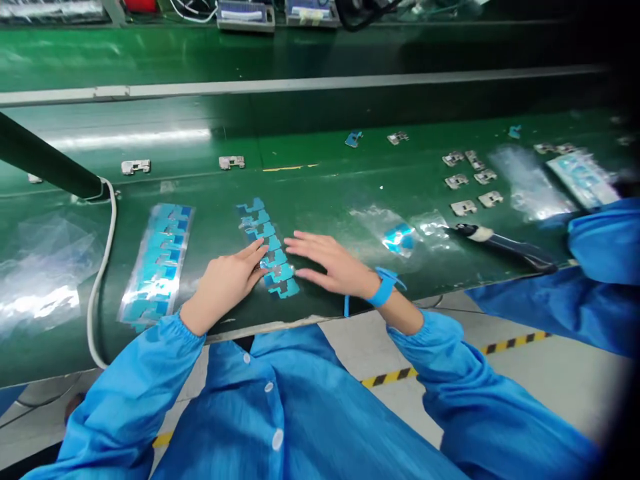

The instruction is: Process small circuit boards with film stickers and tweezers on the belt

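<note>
On the green bench in front of me lies a strip of blue die-cut film pieces (273, 243), running slantwise away from the edge. My left hand (231, 279) rests over the strip's left side, its fingertips touching the film; whether they pinch a piece is hidden. On the other side my right hand (333, 263) is open, fingers stretched toward the strip with nothing in them, and a blue wrist strap (384, 288) circles that wrist. A clear sheet with more blue film pieces (160, 260) lies to the left of my left hand.
Small metal parts (136, 167) stand along the bench's back, with several more (457, 181) at right. A dark-handled tool (505, 247) lies near a co-worker's blue sleeve (605, 240). Clear plastic (45, 280), a grey cable (103, 280) and a dark post (50, 157) occupy the left.
</note>
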Motion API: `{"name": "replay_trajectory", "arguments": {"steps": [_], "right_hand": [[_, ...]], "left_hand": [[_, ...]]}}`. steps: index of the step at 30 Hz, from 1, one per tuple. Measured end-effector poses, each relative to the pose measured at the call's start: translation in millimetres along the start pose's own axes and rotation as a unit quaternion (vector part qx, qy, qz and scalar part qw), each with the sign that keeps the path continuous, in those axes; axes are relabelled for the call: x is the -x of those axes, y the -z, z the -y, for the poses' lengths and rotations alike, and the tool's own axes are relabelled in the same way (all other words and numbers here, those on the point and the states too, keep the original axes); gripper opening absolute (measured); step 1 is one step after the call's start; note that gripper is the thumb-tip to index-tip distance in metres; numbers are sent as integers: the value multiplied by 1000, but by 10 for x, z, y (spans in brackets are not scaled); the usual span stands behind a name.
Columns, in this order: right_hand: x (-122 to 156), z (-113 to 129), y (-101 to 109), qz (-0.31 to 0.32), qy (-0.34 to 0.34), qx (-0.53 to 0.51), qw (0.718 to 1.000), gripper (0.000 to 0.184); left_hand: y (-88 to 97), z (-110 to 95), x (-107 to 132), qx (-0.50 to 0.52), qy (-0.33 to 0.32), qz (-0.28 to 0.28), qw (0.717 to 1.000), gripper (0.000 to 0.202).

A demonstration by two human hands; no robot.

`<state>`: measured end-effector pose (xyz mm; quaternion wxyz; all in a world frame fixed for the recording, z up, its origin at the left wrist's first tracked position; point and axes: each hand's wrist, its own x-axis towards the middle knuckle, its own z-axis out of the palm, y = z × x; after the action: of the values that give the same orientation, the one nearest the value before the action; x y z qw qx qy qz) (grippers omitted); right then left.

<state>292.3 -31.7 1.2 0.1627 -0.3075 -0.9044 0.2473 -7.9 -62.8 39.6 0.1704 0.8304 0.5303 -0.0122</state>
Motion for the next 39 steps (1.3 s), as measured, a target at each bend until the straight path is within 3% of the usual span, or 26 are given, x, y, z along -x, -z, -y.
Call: {"name": "replay_trajectory", "arguments": {"steps": [5, 8, 11, 15, 19, 22, 24, 26, 28, 30, 33, 39], "right_hand": [[65, 138, -297, 76, 20, 70, 994, 77], [1, 83, -412, 40, 41, 118, 991, 65], [-77, 10, -445, -35, 97, 153, 983, 45], [-177, 61, -355, -113, 206, 184, 954, 21], [-178, 360, -32, -138, 273, 145, 941, 15], [-184, 572, 258, -165, 228, 64, 957, 16], [-277, 602, 371, -208, 175, -4, 962, 20], [-468, 531, 376, -274, 85, -98, 953, 18], [-724, 399, 283, -327, -19, -218, 919, 18], [-976, 264, 141, -333, -72, -322, 883, 30], [-1203, 139, -41, -301, -76, -380, 871, 40], [-1121, 91, -53, -295, -49, -240, 924, 19]], "left_hand": [[-48, 32, -138, -4, -18, 43, 999, 62], [-41, 108, -171, -2, -27, 49, 998, 62], [-31, 137, -166, 9, -34, 44, 998, 60], [-28, 120, -153, 23, -27, 42, 998, 58], [-37, 130, -135, 40, -26, 40, 998, 57], [-24, 161, -145, 72, -36, 18, 997, 53], [0, 170, -193, 166, -48, -25, 985, 41], [27, 155, -280, 349, -46, -89, 932, 37], [45, 120, -391, 510, -28, -150, 846, 49], [47, 86, -493, 576, -6, -203, 792, 51], [30, 86, -580, 571, 24, -261, 778, 43], [19, 220, -571, 546, 55, -270, 791, 37]]}}
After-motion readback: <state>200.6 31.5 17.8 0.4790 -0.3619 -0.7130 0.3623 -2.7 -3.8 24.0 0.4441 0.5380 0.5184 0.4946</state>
